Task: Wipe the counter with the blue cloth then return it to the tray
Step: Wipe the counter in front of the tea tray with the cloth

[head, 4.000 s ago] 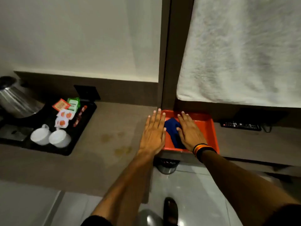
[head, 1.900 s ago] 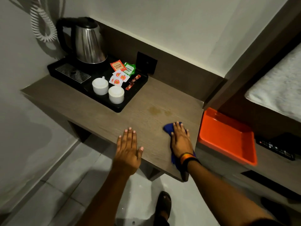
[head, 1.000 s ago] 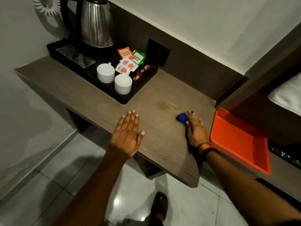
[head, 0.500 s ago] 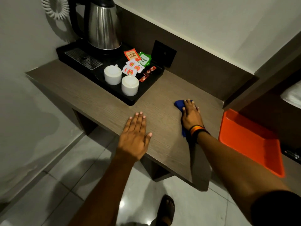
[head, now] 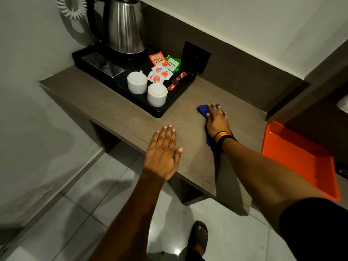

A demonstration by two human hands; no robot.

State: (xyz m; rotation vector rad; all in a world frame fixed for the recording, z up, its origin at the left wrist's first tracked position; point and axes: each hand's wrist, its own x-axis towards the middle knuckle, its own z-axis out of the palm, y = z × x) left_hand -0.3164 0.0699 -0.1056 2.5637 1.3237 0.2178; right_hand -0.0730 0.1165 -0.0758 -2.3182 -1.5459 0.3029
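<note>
The blue cloth (head: 202, 109) lies flat on the brown wooden counter (head: 116, 112), mostly covered by my right hand (head: 216, 120), which presses down on it with fingers spread. Blue shows past my fingertips and beside my wrist. My left hand (head: 162, 153) rests flat and open on the counter's front edge, holding nothing. The orange tray (head: 301, 157) sits empty on a lower shelf to the right of the counter.
A black tray (head: 160, 112) at the counter's back left holds a steel kettle (head: 125, 25), two white cups (head: 146, 88) and tea sachets (head: 163, 66). A dark wall socket (head: 196, 57) sits behind. Tiled floor and my sandalled foot (head: 198, 240) lie below.
My right hand has slid the blue cloth away from me toward the back of the counter. The left hand has stayed flat at the front edge.
</note>
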